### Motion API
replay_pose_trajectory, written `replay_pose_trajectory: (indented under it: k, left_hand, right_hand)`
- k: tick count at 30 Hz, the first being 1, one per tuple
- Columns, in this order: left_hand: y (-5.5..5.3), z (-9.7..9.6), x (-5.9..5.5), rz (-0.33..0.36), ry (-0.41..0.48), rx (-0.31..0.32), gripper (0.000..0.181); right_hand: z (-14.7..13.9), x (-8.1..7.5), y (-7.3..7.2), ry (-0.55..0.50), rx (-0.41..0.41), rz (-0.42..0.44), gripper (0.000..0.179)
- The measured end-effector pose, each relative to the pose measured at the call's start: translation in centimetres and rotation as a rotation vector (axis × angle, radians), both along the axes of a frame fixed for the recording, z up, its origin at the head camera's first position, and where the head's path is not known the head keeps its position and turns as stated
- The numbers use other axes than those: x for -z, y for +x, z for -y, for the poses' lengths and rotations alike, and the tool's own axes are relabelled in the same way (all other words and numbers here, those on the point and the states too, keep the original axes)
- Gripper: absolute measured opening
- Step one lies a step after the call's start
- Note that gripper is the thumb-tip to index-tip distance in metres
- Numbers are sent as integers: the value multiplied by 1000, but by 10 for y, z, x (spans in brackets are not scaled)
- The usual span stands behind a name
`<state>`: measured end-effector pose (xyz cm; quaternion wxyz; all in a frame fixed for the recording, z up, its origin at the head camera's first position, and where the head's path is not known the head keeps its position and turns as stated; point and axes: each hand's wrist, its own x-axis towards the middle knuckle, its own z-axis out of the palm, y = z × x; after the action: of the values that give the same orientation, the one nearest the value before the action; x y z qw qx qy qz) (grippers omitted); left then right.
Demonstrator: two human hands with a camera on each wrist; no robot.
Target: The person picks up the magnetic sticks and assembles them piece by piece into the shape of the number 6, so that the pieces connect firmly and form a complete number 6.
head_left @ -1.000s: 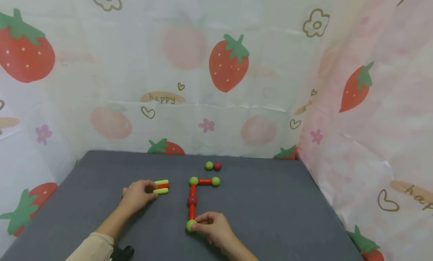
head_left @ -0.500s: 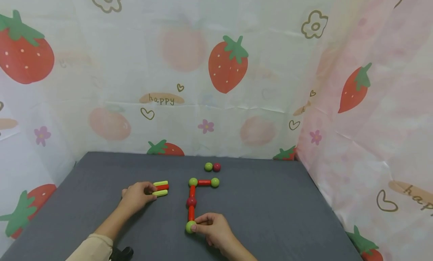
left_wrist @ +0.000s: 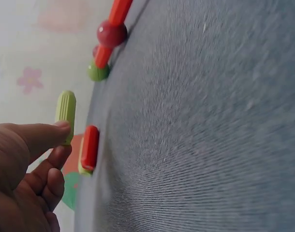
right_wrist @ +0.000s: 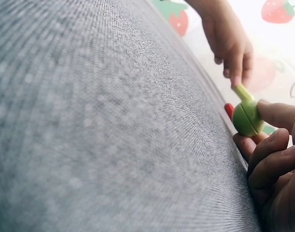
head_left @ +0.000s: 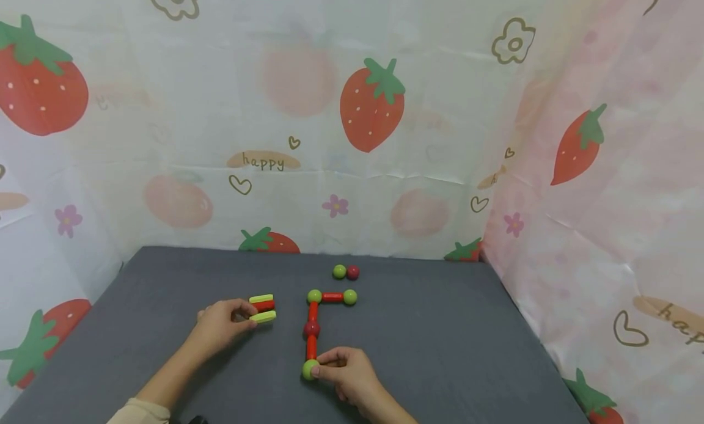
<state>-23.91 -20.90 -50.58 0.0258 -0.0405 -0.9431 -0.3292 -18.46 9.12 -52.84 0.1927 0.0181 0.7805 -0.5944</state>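
Observation:
My left hand (head_left: 222,323) pinches a yellow-green ridged rod (left_wrist: 66,113) between thumb and finger, lifted off the table in the left wrist view. Just beyond it lie a red rod (left_wrist: 90,147) and another yellow-green rod (head_left: 261,299), side by side. My right hand (head_left: 352,375) pinches the green ball (right_wrist: 247,118) at the near end of a joined chain. From that ball a red rod (head_left: 311,347) runs to a red ball (head_left: 311,328). A second red rod leads on to a green corner ball (head_left: 314,297), where a short arm turns right to another green ball (head_left: 350,297).
Behind the chain, a loose green ball (head_left: 339,272) and a dark red ball (head_left: 352,272) sit together near the back of the grey table (head_left: 440,344). A strawberry-print cloth (head_left: 429,137) hangs along the table's back and right side.
My left hand has taken the nearest yellow-green rod and drawn it slightly toward me, apart from the red rod. The right hand keeps its hold on the green ball.

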Motion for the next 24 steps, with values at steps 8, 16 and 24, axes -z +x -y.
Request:
replay_pose_trajectory:
  k: [8,16,24]
  left_hand:
    - [26,-9,-6,73,75,93,16]
    - [48,-28,-4,133,141,242,15]
    - [57,-40,7,202,168,368,16]
  right_hand:
    - [1,0,0,-7,2,-1,34]
    - [1,1,-3,-7,11,-4,33]
    - [0,-1,-3,-15,11,-31,33]
